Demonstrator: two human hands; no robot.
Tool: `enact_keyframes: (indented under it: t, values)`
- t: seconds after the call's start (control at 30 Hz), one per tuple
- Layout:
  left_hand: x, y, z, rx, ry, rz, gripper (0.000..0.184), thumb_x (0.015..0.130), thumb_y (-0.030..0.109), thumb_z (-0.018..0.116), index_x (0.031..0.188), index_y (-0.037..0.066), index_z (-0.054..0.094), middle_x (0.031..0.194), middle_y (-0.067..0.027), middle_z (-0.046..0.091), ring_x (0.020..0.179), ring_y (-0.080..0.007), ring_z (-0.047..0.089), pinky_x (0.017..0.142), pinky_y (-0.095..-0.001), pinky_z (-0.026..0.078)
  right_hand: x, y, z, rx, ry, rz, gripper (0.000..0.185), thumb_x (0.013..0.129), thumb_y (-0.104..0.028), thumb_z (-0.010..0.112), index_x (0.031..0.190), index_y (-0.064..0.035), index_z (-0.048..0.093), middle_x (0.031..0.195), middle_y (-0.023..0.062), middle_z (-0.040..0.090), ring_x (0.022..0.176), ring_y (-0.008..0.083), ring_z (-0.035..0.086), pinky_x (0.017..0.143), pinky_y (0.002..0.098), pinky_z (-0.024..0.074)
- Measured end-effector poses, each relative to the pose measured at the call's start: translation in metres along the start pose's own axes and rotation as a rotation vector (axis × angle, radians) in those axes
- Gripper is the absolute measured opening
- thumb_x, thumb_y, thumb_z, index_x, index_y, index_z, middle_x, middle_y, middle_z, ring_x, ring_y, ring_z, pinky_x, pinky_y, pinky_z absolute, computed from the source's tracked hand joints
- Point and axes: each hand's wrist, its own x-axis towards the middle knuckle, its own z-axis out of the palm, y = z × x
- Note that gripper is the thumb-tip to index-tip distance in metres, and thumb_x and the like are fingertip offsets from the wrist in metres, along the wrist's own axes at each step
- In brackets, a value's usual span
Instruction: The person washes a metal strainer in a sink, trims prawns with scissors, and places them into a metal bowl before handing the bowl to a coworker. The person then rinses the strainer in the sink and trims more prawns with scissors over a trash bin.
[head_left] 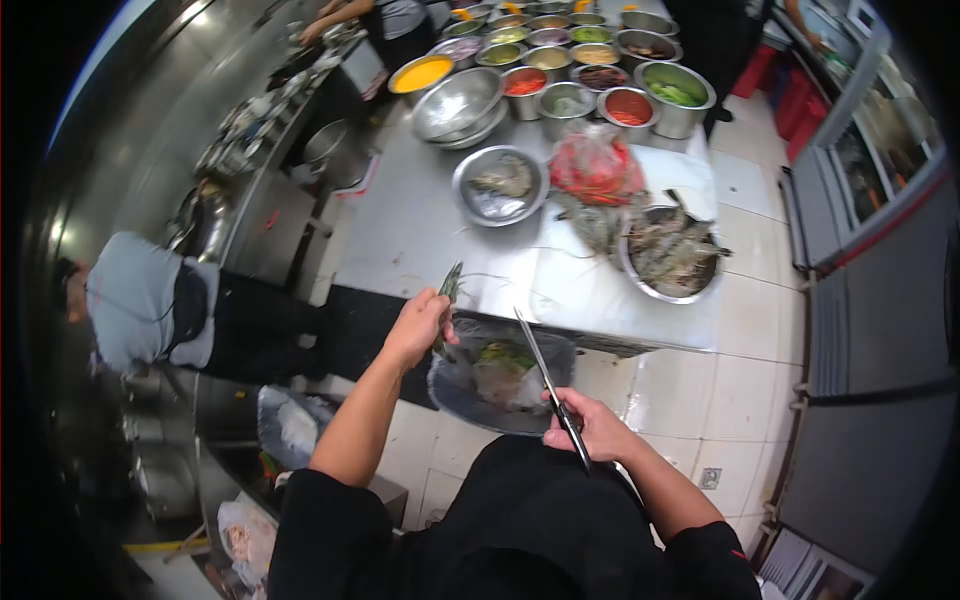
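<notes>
A steel table (390,240) stands before the person, a lined bin (452,402) by its near edge. The right hand (600,430) grips a slim metal tool (538,352); the left hand (418,325) clenches a prawn (451,282) near the bin. I'd call this holding; bringing tool to prawn calls for steady fingers.

White tiled floor (738,375), steel counters (270,240).

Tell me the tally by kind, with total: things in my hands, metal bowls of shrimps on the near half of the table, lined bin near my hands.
Shrimp in left hand: 1
Bladed tool in right hand: 1
Metal bowls of shrimps: 2
Lined bin: 1
Total: 5
</notes>
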Motion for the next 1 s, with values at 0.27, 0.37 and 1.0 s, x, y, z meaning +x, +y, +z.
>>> enact_keyframes:
  t: [0.27, 0.37, 1.0]
  values:
    - [-0.097, -0.072, -0.049, -0.55, 0.251, -0.164, 0.038, 0.103, 0.04, 0.042, 0.102, 0.003, 0.049, 0.069, -0.0043, 0.049, 0.048, -0.0157, 0.05, 0.05, -0.0334, 0.05, 0.106, 0.025, 0.107, -0.097, -0.448, 0.0, 0.079, 0.081, -0.057, 0.067, 0.135, -0.0043, 0.044, 0.096, 0.0093, 0.058, 0.087, 0.0197, 0.059, 0.081, 0.034, 0.0466]
    - [-0.115, -0.085, -0.05, -0.581, 0.277, -0.159, 0.04, 0.104, 0.042, 0.04, 0.101, 0.002, 0.048, 0.068, -0.0047, 0.049, 0.049, -0.0168, 0.05, 0.05, -0.031, 0.045, 0.121, 0.015, 0.135, 0.024, -0.481, 0.054, 0.081, 0.081, -0.059, 0.067, 0.135, -0.003, 0.044, 0.097, 0.0098, 0.057, 0.086, 0.0195, 0.059, 0.079, 0.0343, 0.0466]
    - [-0.112, -0.113, -0.086, 0.943, 0.168, 0.262, 0.031, 0.095, 0.034, 0.055, 0.094, 0.003, 0.051, 0.087, -0.0199, 0.064, 0.084, -0.0416, 0.062, 0.071, -0.0501, 0.05, 0.095, 0.037, 0.093, -0.072, -0.389, 0.164, 0.073, 0.081, -0.052, 0.073, 0.135, -0.0104, 0.047, 0.091, 0.0042, 0.059, 0.087, 0.0136, 0.057, 0.077, 0.0326, 0.0474]
